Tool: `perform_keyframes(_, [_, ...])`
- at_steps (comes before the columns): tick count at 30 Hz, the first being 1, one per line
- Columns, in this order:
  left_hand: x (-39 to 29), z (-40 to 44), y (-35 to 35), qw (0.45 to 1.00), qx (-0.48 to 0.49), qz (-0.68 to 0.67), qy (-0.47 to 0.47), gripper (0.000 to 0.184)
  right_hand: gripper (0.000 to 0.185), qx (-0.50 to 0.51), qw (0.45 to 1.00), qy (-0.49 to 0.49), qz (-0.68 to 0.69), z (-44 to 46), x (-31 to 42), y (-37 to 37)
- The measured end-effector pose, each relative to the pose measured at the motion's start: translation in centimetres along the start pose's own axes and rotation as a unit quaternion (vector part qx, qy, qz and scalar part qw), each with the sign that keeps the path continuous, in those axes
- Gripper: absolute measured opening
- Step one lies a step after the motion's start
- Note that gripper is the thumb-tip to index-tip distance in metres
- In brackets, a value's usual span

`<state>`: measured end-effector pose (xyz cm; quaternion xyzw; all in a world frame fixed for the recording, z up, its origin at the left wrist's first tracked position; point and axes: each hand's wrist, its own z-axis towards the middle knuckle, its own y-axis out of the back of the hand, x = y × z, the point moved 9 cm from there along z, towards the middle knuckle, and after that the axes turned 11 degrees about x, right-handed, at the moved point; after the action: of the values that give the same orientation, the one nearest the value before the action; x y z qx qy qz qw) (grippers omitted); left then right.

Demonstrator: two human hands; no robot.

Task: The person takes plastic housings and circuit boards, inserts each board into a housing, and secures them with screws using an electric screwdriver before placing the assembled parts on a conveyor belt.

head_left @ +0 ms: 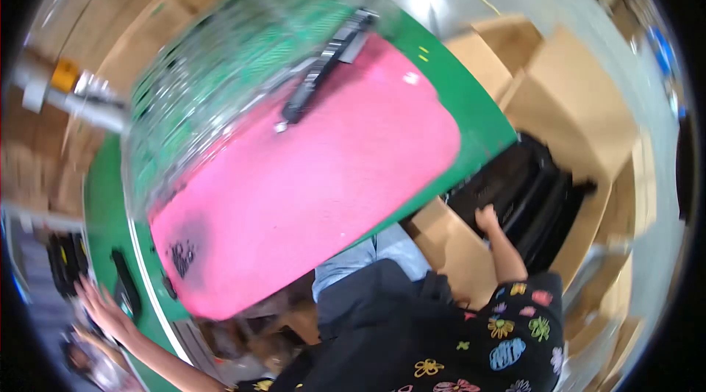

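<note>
My left hand [105,312] is stretched out at the lower left, its fingers apart and holding nothing, near a dark elongated part [126,285] on the green table. On the right, my right hand [486,218] reaches into an open cardboard box [460,248] and touches black plastic parts [533,201] stacked there; its fingers look curled at the edge of one. A pink mat [316,186] covers much of the green table [482,123]. Across the mat's far edge lies a long black part [327,68].
A clear plastic tray [220,76] with many compartments stands along the table's far side. Stacked cartons [110,6] are behind it. Another person [95,362] is at the lower left, beside black parts [68,263]. More cardboard stands at the right.
</note>
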<state>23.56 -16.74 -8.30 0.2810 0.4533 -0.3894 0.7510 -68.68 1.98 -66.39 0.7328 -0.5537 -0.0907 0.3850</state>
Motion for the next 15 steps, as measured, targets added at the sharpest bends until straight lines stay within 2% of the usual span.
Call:
perform_keyframes(1, [-6.3, -1.7, -7.5, 0.994, 0.059, 0.058, -0.068, 0.058, 0.057, -0.006, 1.000, 0.011, 0.006, 0.9, -0.5, -0.4])
perform_keyframes(2, [-9.7, -3.4, -12.0, 0.979, 0.113, 0.107, -0.130, 0.058, 0.055, -0.006, 1.000, 0.018, 0.020, 1.1, -0.7, -0.4])
perform_keyframes(5, [-16.5, -8.8, -21.9, 0.897, 0.277, 0.184, -0.290, 0.057, 0.061, -0.016, 0.993, 0.112, -0.023, 3.6, -1.4, -1.0])
perform_keyframes(6, [-17.4, -10.4, -24.3, 0.868, 0.325, 0.193, -0.323, 0.057, 0.060, 0.023, 0.995, 0.090, -0.046, 4.4, -1.7, -1.5])
perform_keyframes(8, [-18.0, -12.6, -28.1, 0.821, 0.396, 0.200, -0.359, 0.056, 0.058, 0.018, 0.997, 0.069, 0.030, 3.4, -1.7, -1.0])
perform_keyframes(9, [-18.1, -13.4, -29.6, 0.805, 0.418, 0.201, -0.370, 0.056, 0.059, 0.023, 0.998, 0.048, 0.019, 3.4, -1.5, -0.8])
perform_keyframes(12, [-17.5, -14.5, -31.7, 0.782, 0.451, 0.203, -0.380, 0.055, 0.055, -0.031, 0.995, 0.061, 0.071, 2.7, -2.0, -0.2])
perform_keyframes(14, [-17.3, -14.6, -31.8, 0.780, 0.455, 0.202, -0.380, 0.055, 0.054, -0.076, 0.992, 0.093, -0.034, 4.4, -2.9, 0.0])
perform_keyframes(15, [-17.1, -14.7, -32.2, 0.773, 0.467, 0.201, -0.380, 0.054, 0.049, 0.014, 0.994, 0.088, 0.057, -2.0, 1.0, 1.2])
